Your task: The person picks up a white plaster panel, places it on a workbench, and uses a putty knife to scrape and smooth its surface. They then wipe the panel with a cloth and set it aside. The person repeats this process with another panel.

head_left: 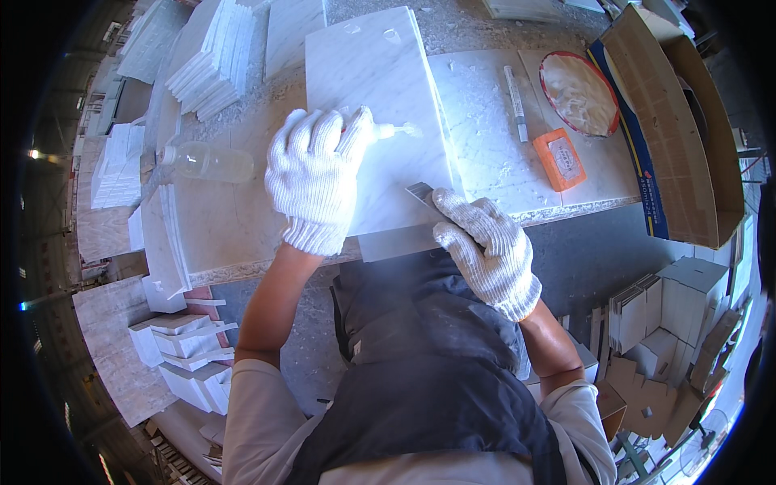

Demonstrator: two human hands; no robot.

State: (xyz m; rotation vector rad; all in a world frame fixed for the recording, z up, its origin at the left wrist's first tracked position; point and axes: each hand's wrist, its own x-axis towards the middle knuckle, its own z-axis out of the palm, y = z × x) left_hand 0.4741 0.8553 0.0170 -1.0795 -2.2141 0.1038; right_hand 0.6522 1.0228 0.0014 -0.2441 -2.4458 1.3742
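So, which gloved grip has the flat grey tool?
The right grip: the flat grey tool juts out from it. The left grip holds a white-nozzled thing instead.

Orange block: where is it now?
In the head view, the orange block lies on the right, between the white marker and the open cardboard box.

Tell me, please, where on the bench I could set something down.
Barest is the left front of the bench, between the clear bottle, the left hand and the thin slabs. A crumb-strewn gap lies between the large marble slab and the marker. The right end is crowded: orange block, red-rimmed container, cardboard box.
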